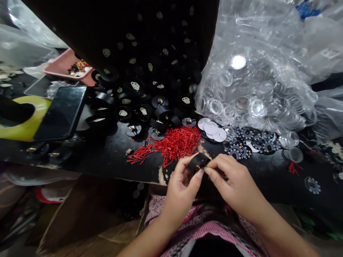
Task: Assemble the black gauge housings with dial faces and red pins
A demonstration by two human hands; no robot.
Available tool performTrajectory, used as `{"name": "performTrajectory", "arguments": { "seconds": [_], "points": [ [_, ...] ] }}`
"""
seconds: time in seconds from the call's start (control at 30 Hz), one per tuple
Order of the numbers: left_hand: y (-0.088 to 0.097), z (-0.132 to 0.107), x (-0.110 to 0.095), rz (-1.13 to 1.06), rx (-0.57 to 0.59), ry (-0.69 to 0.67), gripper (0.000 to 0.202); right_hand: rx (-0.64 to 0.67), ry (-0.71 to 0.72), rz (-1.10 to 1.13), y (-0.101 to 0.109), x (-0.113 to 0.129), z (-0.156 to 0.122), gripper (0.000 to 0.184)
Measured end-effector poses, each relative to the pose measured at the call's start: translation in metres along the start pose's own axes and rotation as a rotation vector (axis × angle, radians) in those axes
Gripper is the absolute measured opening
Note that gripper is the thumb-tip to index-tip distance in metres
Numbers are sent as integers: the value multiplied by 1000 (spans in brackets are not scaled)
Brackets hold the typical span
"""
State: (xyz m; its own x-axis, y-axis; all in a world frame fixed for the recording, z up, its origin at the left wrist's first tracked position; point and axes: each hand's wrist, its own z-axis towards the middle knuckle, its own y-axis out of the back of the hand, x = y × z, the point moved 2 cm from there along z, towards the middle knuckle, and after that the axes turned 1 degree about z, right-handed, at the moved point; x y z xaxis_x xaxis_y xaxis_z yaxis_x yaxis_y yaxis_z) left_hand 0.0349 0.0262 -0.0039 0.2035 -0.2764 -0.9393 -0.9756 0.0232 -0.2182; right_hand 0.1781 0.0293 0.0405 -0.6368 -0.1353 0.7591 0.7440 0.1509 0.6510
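My left hand [184, 184] wraps its fingers and thumb round a black round gauge casing [193, 161], held tilted just above the table's front edge. At the casing's opening sits a small dark dial [203, 164] with pale and orange marks. The thumb and forefinger of my right hand [233, 178] pinch together at the dial's right edge; the fingertips hide part of it. Behind my hands lies a heap of red pointers [179, 142]. Printed black dials [238, 150] and white discs [211, 128] are spread to the right of that heap.
Many black casings [143, 111] spill from a dark container at the back. A plastic bag of clear round covers [257, 105] bulges at the right. On the left are a phone [61, 112], a yellow tape roll [40, 107] and a pink tray [63, 64]. One dial [312, 185] lies far right.
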Motion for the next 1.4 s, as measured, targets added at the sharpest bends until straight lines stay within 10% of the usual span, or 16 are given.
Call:
{"name": "performTrajectory", "arguments": {
  "seconds": [0.33,0.6,0.9,1.27,1.4],
  "points": [
    [9,-6,-3,306,-20,-237,34,-25,-32,68,-10,5,-4,19],
    [9,2,5,-52,112,175,30,-26,118,-63,-1,2,5,11],
    [8,-1,3,146,35,207,36,-87,352,-410,-10,-1,15,18],
    [3,6,26,-173,-13,258,38,-43,76,-124,22,-26,40,14],
    [1,9,31,-273,-4,256,32,-318,-93,-593,52,-60,79,36]
  ]
}}
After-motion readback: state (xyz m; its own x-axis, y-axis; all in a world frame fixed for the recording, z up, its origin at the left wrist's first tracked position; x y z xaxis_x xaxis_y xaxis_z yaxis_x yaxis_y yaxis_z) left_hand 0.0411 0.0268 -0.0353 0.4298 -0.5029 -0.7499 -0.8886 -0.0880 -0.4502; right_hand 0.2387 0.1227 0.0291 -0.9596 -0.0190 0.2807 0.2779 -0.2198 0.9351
